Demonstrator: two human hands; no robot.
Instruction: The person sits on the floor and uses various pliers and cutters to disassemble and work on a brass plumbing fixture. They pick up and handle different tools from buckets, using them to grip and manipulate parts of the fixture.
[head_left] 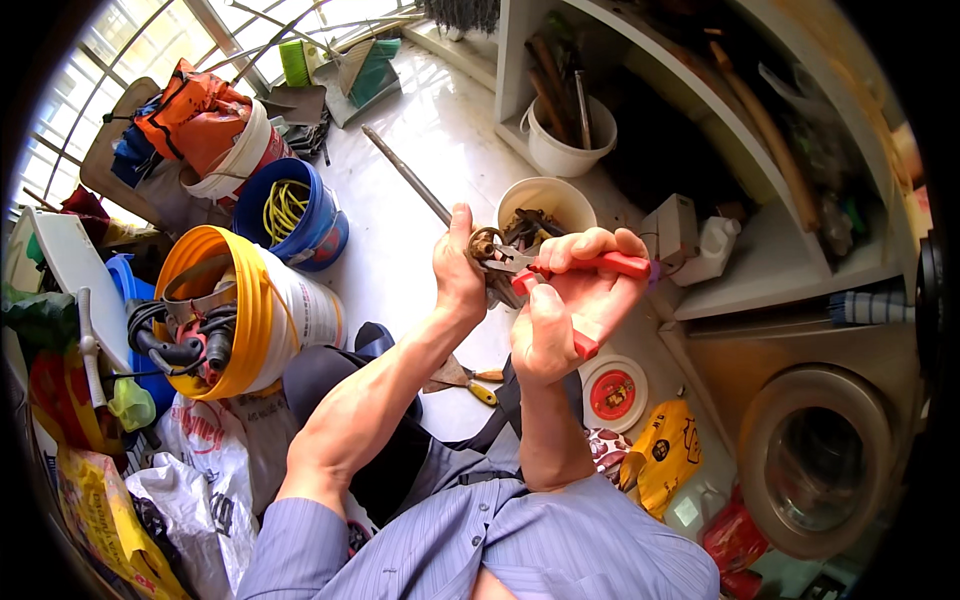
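My left hand (458, 272) is closed around a long metal rod (405, 178), which slants away to the far left. At the hand's near end of the rod sits a rusty, brass-coloured round fitting (485, 245). My right hand (565, 315) grips a pair of pliers with red handles (622, 263), the handles spread apart. The pliers' jaws are at the fitting; whether they bite on it I cannot tell. Just behind my hands stands a white bucket (560, 195) with dark metal pieces in it.
Left stand a yellow-rimmed bucket (180, 255) of power tools and a blue bucket (335, 240) with yellow cord. A scraper (470, 388) lies on the floor near my knees. A round white lid (640, 400), shelves (750, 275) and a front-loading washing machine (755, 440) are right.
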